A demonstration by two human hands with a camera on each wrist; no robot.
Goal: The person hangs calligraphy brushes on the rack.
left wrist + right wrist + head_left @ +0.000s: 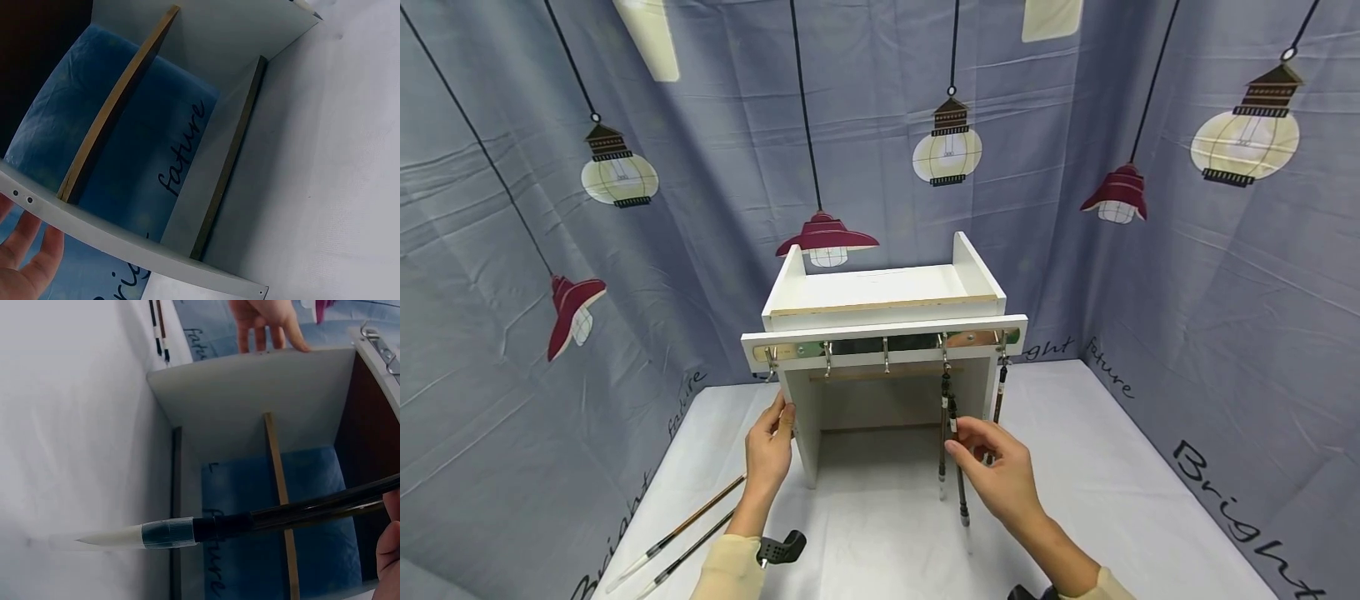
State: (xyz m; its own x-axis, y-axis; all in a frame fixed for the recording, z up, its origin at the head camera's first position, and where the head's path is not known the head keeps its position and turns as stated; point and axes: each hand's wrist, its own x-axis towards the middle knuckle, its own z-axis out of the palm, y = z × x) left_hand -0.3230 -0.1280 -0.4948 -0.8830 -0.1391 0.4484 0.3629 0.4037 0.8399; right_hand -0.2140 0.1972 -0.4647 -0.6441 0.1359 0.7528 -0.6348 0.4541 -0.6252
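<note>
A white wooden rack [801,433] stands on the table, with a row of metal hooks along its front bar [910,342]. My left hand [769,446] rests its fingertips and thumb against the outside of the rack's left side panel [262,400]. With thumb and fingers, my right hand [996,467] pinches the dark handle of a calligraphy brush [300,512], just below the second hook from the right. The brush points down; its white bristles [112,537] sit in a clear cap. Another brush [943,433] hangs beside it, and one more [1000,393] hangs at the rightmost hook, partly behind my right hand.
Two brushes [696,512] lie on the white tabletop [880,533] left of the rack, near my left forearm. The rack has a top shelf [880,287] with raised sides. A blue-grey curtain [880,125] with printed lamps surrounds the table on three sides.
</note>
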